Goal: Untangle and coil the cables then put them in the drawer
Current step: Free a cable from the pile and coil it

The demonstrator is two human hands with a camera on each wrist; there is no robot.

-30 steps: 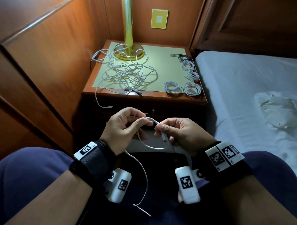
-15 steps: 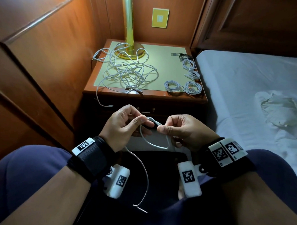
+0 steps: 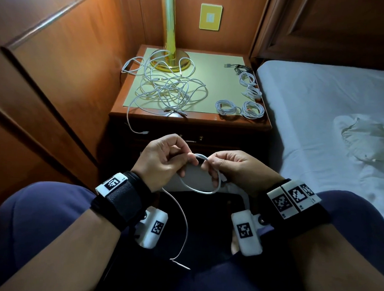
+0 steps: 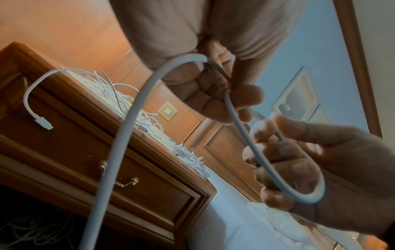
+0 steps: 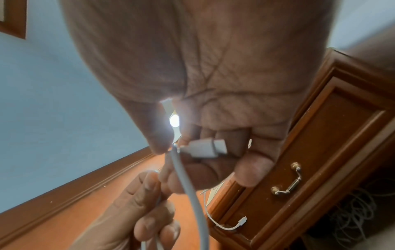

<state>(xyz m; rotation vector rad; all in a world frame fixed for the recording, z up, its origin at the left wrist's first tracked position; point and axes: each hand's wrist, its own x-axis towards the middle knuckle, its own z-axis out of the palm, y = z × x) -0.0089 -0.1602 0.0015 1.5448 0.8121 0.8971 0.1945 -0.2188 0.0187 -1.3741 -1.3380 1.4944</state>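
Currently the coiling step is in hand: the left hand (image 3: 162,161) pinches a white charging cable (image 3: 198,190) at the top of its first loop, and the right hand (image 3: 233,168) curls round the same loop above the lap, its loose tail (image 3: 184,227) hanging between the knees. Next, feed the tail into further turns of matching size. Only the right wrist view shows the USB plug (image 5: 205,148) trapped under the right fingers. Only the head view shows the tangled pile (image 3: 167,90) and four finished coils (image 3: 240,108) on the nightstand (image 3: 187,120); the drawer (image 4: 107,169) appears closed.
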